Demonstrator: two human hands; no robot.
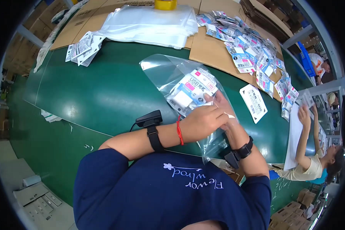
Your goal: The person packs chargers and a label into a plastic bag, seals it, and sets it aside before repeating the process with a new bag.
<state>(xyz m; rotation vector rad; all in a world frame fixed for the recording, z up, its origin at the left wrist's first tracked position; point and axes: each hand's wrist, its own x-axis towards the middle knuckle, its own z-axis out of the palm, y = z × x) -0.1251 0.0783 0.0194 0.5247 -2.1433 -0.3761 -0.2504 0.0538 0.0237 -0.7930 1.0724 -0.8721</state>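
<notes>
While a green desk [96,92] spreads beyond the fingers, a clear plastic bag [168,71] billows up past them, thin, slick and limp. Inside it, just above the fingertips, sit small boxed chargers [191,92], light but stiff-cornered. Left hand [203,120] and right hand [228,119] pinch the bag's lower film, likely the best grip.

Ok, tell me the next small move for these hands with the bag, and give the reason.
Probably push the packaged items deeper into the clear plastic bag. Both the left hand and the right hand are at the bag's near end, and the packs sit bunched in the middle of it, so settling them down would leave free plastic at the end that the hands hold.
</notes>
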